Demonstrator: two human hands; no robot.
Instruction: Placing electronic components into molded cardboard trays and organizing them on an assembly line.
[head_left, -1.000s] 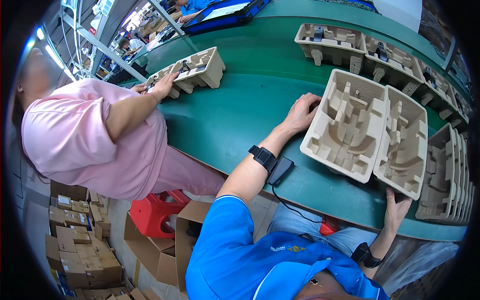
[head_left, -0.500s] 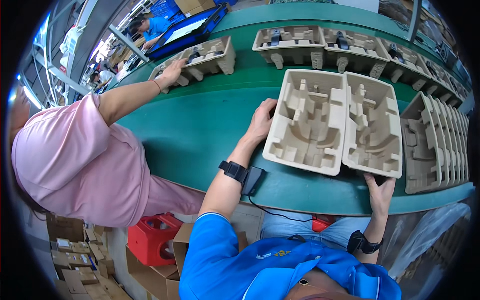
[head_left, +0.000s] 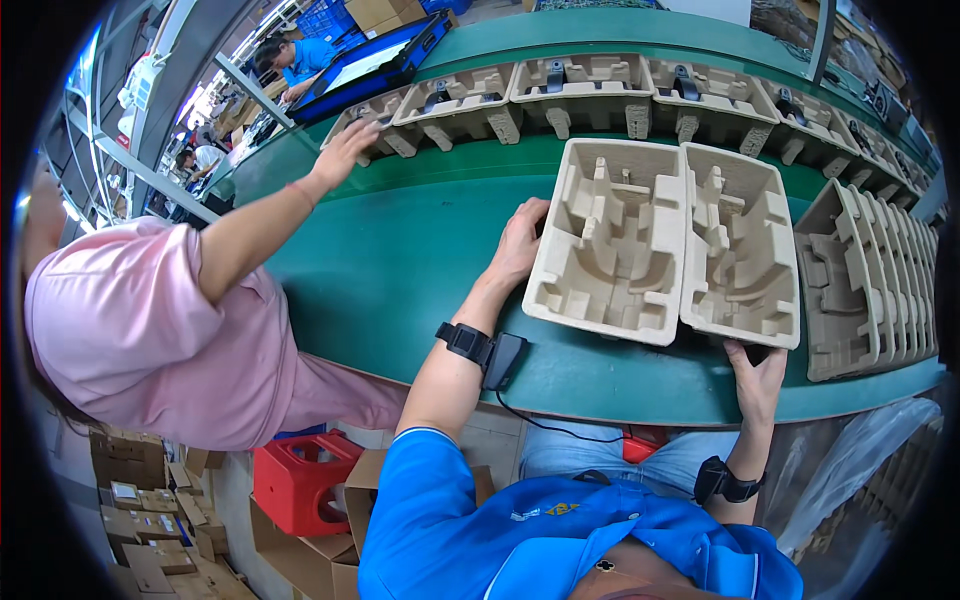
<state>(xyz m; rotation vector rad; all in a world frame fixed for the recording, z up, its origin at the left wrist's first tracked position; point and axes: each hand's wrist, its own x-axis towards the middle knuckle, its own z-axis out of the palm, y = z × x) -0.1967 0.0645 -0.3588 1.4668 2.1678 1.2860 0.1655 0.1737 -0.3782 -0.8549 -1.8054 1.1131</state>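
Both hands are set on a double pulp tray [head_left: 665, 245] lying open on the green belt [head_left: 400, 270]: the left hand [head_left: 520, 245] is pressed flat, fingers spread, against the tray's left wall, while the right hand [head_left: 757, 375] is hooked under its near right corner, fingertips hidden beneath the rim, so how tightly it is curled cannot be told. The tray is thus bracketed from two sides, apparently so that it can be squared up or kept steady on the belt. It lies directly in front of the person in the blue shirt [head_left: 560, 540], between the two arms, its two hinged halves side by side with the moulded pockets facing up. A nested stack of trays [head_left: 875, 280] is stood on edge just to the right, close enough to be reached by the right hand. A row of filled trays [head_left: 600, 85] is lined along the far side of the belt. At the left, one of them is touched by the hand of a co-worker in pink [head_left: 345, 155]. Black wristbands are worn on both wrists [head_left: 465, 342].
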